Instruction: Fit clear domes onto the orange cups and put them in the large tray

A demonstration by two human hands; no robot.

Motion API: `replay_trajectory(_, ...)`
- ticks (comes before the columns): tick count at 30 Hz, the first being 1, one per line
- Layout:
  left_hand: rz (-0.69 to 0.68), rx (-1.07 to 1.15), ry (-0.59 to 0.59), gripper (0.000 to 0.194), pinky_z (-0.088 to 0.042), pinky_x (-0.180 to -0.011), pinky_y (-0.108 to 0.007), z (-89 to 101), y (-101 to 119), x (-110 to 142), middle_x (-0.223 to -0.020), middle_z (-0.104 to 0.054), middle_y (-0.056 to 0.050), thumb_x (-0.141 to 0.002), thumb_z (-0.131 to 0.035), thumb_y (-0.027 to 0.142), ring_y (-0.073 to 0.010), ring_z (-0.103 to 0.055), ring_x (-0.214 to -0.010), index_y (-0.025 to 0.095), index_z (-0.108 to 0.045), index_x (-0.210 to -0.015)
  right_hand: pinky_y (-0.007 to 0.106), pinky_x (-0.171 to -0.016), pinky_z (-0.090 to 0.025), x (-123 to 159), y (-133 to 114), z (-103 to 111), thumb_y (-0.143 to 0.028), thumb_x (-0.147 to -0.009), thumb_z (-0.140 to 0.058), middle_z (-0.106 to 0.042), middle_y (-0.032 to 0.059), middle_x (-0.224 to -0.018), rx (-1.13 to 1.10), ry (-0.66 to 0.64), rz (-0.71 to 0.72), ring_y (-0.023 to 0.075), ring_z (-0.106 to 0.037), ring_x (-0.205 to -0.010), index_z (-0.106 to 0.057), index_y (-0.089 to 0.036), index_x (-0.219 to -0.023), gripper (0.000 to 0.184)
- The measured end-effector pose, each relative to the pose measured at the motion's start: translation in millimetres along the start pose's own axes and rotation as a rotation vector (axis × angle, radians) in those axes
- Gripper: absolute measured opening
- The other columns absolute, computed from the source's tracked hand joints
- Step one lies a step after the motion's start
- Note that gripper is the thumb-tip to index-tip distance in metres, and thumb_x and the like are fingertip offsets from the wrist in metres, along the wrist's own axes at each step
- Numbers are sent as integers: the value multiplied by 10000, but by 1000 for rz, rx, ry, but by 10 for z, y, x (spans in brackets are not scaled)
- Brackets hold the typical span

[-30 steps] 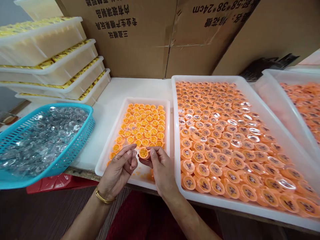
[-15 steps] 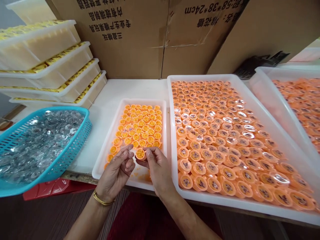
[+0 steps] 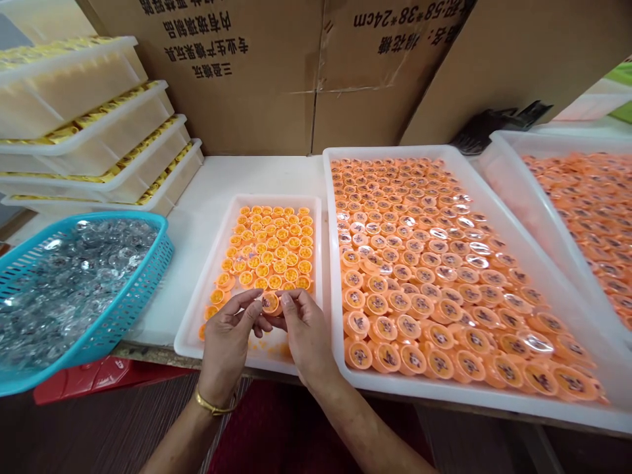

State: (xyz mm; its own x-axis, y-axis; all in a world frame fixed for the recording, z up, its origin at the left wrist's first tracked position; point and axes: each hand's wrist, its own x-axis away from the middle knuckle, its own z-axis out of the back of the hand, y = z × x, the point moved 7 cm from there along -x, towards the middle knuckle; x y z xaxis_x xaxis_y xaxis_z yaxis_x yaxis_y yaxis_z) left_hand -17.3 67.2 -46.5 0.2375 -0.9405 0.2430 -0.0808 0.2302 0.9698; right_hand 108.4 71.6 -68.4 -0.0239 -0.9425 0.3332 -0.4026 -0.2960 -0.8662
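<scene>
My right hand (image 3: pixel 307 334) pinches a small orange cup (image 3: pixel 270 303) over the near end of a small white tray (image 3: pixel 197 315) filled with rows of the same orange cups. My left hand (image 3: pixel 227 337) meets it from the left, thumb and forefinger pressed on the cup's top; a clear lid between them is too small to confirm. Both hands touch the same cup. A gold bangle circles my left wrist.
A teal basket (image 3: pixel 123 309) of clear plastic lids stands at the left. A large white tray (image 3: pixel 336 276) of lidded orange cups lies to the right, another (image 3: pixel 498 164) beyond it. Stacked white trays (image 3: pixel 123 141) sit at the back left, before cardboard boxes (image 3: pixel 306 72).
My left hand has closed the gap and now presses on the cup held by my right hand. The whole view has shifted slightly left.
</scene>
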Motion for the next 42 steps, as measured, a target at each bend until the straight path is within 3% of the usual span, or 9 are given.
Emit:
replay_trajectory(6, 13, -40, 4, 295, -419, -471, -209, -12, 29, -9, -520, -628, 13, -688, -735, 326, -106, -557, -489, 141, -677, -910, 311, -669, -566, -2, -2, -2, -453, -816, -581, -644, 18, -863, -5, -5, 2, 156, -653, -695, -580, -204, -838, 250)
replay_trajectory(13, 161, 78, -94, 281, -382, -447, -184, -32, 34, -42, -504, -613, 10, -650, -761, 304, -82, -522, -463, 123, -689, -852, 331, -706, -577, -8, -1, 4, -470, -817, -572, -649, 10, -854, 15, 5, -2, 153, -662, -695, -593, -205, -836, 267)
replay_trajectory(19, 39, -118, -77, 300, -427, -455, -222, 1, 92, -67, -508, -636, -2, -651, -762, 347, -122, -566, -468, 141, -697, -860, 311, -679, -571, -4, -6, -11, -448, -809, -587, -657, 9, -861, -22, -9, -4, 150, -664, -691, -573, -203, -811, 245)
replay_trajectory(27, 15, -192, -114, 331, -449, -470, -213, -1, 109, -77, -579, -619, 16, -686, -732, 366, -116, -586, -503, 150, -662, -926, 322, -726, -557, -2, 24, -18, -367, -720, -708, -664, -9, -780, -34, -15, -27, 176, -689, -758, -560, -198, -852, 261)
replay_trajectory(31, 8, -223, -171, 370, -459, -486, -215, 0, 111, -74, -632, -603, 7, -705, -710, 389, -124, -583, -556, 151, -654, -983, 343, -753, -546, 14, 24, -40, -323, -742, -680, -688, 8, -819, -56, -63, -23, 183, -685, -777, -572, -200, -932, 251)
replay_trajectory(34, -12, -280, -235, 375, -459, -475, -215, 20, 118, -59, -734, -622, -23, -706, -704, 407, -134, -578, -601, 173, -670, -998, 342, -806, -530, 54, -34, -48, -248, -739, -659, -698, 18, -907, -28, -61, 5, 180, -669, -835, -587, -214, -1013, 286)
replay_trajectory(38, -122, -423, -245, 276, -475, -498, -211, 113, 178, -56, -794, -646, -48, -702, -699, 430, -151, -586, -648, 198, -719, -851, 331, -808, -525, 117, -137, -101, -214, -767, -601, -687, 24, -929, 54, -93, 72, 174, -649, -845, -620, -215, -991, 225)
replay_trajectory(42, -115, -508, -245, 304, -462, -447, -221, 156, 174, -85, -777, -646, -17, -697, -684, 479, -117, -526, -518, 226, -716, -862, 339, -840, -509, 144, -212, -139, -259, -821, -564, -670, 48, -993, 171, -128, 155, 174, -634, -897, -593, -198, -1076, 264)
